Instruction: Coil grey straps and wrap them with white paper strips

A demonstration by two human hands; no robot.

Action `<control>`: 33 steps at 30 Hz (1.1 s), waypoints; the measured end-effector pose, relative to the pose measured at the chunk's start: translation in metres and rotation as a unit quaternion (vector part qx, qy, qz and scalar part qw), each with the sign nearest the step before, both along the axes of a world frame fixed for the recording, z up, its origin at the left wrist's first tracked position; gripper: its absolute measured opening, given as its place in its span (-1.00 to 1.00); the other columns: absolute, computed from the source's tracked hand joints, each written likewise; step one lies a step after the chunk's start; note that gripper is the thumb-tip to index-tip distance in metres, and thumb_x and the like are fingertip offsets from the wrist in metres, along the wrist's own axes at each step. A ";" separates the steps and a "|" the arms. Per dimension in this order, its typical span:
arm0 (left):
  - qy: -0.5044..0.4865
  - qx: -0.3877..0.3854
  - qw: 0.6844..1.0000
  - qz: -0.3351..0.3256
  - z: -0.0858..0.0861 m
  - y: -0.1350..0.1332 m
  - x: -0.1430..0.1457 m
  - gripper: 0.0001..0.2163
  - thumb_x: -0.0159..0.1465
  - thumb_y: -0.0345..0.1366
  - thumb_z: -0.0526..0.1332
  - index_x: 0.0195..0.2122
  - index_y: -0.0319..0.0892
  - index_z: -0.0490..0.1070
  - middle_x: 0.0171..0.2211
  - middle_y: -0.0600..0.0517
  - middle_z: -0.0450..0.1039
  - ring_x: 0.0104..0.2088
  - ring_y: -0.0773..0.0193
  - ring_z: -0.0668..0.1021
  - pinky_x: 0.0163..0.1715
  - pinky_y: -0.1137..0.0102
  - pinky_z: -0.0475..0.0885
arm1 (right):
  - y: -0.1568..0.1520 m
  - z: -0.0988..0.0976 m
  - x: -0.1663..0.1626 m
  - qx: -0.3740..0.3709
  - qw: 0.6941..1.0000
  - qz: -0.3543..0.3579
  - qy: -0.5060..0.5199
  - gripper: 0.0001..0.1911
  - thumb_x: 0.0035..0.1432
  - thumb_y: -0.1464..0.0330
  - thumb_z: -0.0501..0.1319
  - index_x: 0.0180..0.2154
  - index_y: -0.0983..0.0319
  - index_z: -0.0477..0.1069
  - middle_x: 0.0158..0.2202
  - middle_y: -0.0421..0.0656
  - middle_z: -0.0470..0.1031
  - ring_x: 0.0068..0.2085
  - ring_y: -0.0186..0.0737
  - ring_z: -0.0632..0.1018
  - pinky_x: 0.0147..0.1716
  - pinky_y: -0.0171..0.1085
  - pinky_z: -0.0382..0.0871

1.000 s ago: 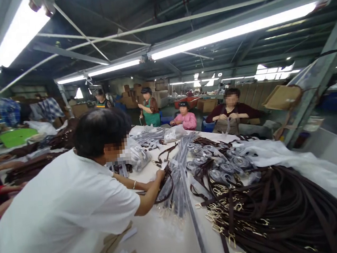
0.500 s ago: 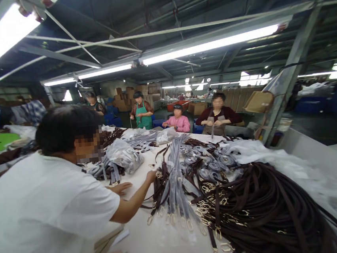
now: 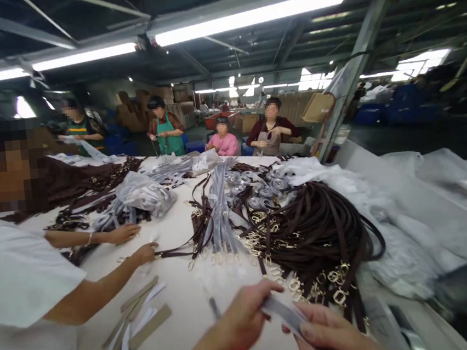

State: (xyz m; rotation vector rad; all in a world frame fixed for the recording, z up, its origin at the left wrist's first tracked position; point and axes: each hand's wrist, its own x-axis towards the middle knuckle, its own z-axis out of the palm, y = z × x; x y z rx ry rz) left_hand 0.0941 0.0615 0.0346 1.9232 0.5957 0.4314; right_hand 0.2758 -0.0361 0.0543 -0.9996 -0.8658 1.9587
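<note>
Grey flat strap (image 3: 286, 314), pale and blurred, lies low in the view between both hands, above the near edge of the white worktable (image 3: 179, 213). Left hand (image 3: 243, 320) pinches its upper end with thumb and fingers closed; right hand (image 3: 335, 336) is closed on its lower part. Just beyond, a heap of dark brown leather straps with gold buckles (image 3: 317, 233) crowds the right side. Bare tabletop lies ahead-left, where a co-worker's hand (image 3: 145, 254) rests near tan card strips (image 3: 142, 318).

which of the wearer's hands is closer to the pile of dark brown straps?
Right. The right hand sits just below the pile of dark brown straps; the left hand is farther off, to the pile's lower left.
</note>
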 end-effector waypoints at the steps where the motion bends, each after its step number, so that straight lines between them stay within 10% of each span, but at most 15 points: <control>1: 0.016 0.018 0.998 0.049 0.005 0.008 -0.006 -0.59 0.12 -0.49 0.02 -0.02 -0.13 0.40 -0.32 0.02 0.54 -0.32 0.27 0.52 -0.20 0.39 0.42 | 0.000 -0.001 0.001 -0.024 0.999 -0.015 0.019 -0.60 0.04 0.07 0.34 -0.26 0.25 0.41 -0.63 -0.29 0.39 -0.73 -0.46 0.36 -0.78 -0.50 0.20; 11: 0.153 0.118 0.945 0.263 -0.030 0.140 -0.122 -0.76 0.16 -0.18 0.00 -0.28 -0.15 0.36 -0.36 0.03 0.46 -0.27 0.14 0.47 -0.14 0.31 0.36 | -0.010 -0.031 0.058 -0.065 0.998 -0.011 0.001 -0.58 -0.06 0.13 0.44 -0.40 0.31 0.36 -0.63 -0.25 0.44 -0.71 -0.40 0.44 -0.75 -0.47 0.38; 24: 0.341 0.097 0.857 0.375 -0.108 0.189 -0.206 -0.69 0.21 -0.14 -0.10 -0.32 -0.20 0.34 -0.49 -0.07 0.45 -0.33 -0.02 0.55 -0.29 0.24 0.41 | -0.036 -0.033 0.099 -0.090 0.994 0.045 0.038 -0.54 -0.10 0.08 0.42 -0.41 0.32 0.37 -0.68 -0.22 0.45 -0.72 -0.34 0.46 -0.65 -0.35 0.52; 29: 0.373 0.137 0.866 0.304 -0.095 0.170 -0.161 -0.44 -0.01 -0.34 0.07 0.05 -0.45 0.28 -0.04 -0.37 0.46 0.06 -0.23 0.47 0.05 0.05 0.33 | -0.023 -0.021 0.090 -0.110 0.992 -0.066 -0.009 -0.62 -0.07 0.17 0.41 -0.38 0.29 0.36 -0.65 -0.35 0.37 -0.79 -0.56 0.23 -0.85 -0.53 0.29; 33: 0.211 0.276 0.935 0.064 -0.049 0.090 -0.060 -0.27 0.12 -0.29 0.12 0.34 -0.24 -0.07 0.36 -0.25 0.00 0.36 -0.09 0.06 0.32 -0.01 -0.03 | 0.003 -0.024 0.062 -0.133 0.990 -0.049 -0.011 -0.66 -0.07 0.21 0.40 -0.38 0.30 0.37 -0.62 -0.32 0.39 -0.75 -0.54 0.29 -0.83 -0.50 0.35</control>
